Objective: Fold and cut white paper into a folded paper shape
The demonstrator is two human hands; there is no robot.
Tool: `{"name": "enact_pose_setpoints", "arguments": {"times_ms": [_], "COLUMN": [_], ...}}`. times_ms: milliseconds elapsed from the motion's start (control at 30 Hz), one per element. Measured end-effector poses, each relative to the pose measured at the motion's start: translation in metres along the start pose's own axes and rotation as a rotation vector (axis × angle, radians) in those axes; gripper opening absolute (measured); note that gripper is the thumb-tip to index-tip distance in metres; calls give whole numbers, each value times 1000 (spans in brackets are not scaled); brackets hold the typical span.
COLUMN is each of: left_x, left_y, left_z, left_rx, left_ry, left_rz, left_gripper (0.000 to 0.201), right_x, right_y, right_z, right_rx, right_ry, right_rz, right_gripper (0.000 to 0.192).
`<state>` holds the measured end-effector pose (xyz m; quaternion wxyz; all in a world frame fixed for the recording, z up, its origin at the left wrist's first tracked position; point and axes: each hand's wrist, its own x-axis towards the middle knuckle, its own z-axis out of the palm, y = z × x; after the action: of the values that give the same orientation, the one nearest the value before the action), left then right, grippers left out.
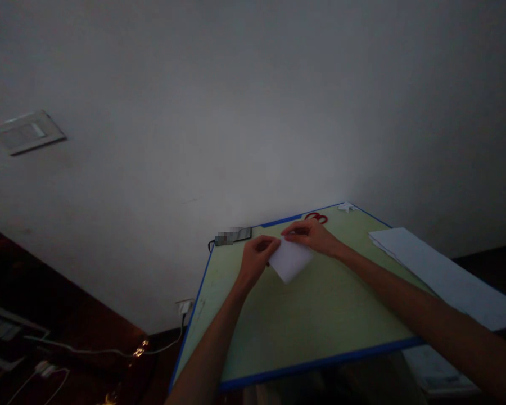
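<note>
A small white piece of paper (290, 261), folded to a squarish shape with one corner pointing toward me, is held up over the table. My left hand (256, 256) pinches its left upper edge between thumb and fingers. From the other side, my right hand (312, 236) grips the top corner with thumb and forefinger. Just behind the right hand lie scissors with red handles (319, 218), their blades hidden from view.
The pale green table (320, 315) has blue edging and stands against a wall. A phone (242, 233) with a cable rests at the back left. White paper scraps (346, 207) lie at the far corner. Large white sheets (438, 270) overhang the right edge.
</note>
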<state>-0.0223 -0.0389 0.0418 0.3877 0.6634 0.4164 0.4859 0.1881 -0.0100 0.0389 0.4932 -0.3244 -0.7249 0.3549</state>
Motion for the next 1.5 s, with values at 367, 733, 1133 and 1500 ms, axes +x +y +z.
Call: {"name": "enact_pose_setpoints", "arguments": {"times_ms": [367,733,1133,1500], "left_x": [2,-2,5,9], "left_y": [-1,7,2,0], "left_z": [-2,-3,-10,-10], "left_rx": [109,84,103,101], "left_ry": [78,-41,128,312], "left_rz": [89,61,85,145], "left_gripper": [27,27,24,22], "right_x": [2,-1,0,5], "right_y": [0,-8,-9,-2], "right_z": [1,3,-9,-16], "right_rx": [179,125,62,79], "right_ry": [7,-142,-272,-72], "right_rz": [183,144,264,264], "right_gripper": [34,30,32,33]}}
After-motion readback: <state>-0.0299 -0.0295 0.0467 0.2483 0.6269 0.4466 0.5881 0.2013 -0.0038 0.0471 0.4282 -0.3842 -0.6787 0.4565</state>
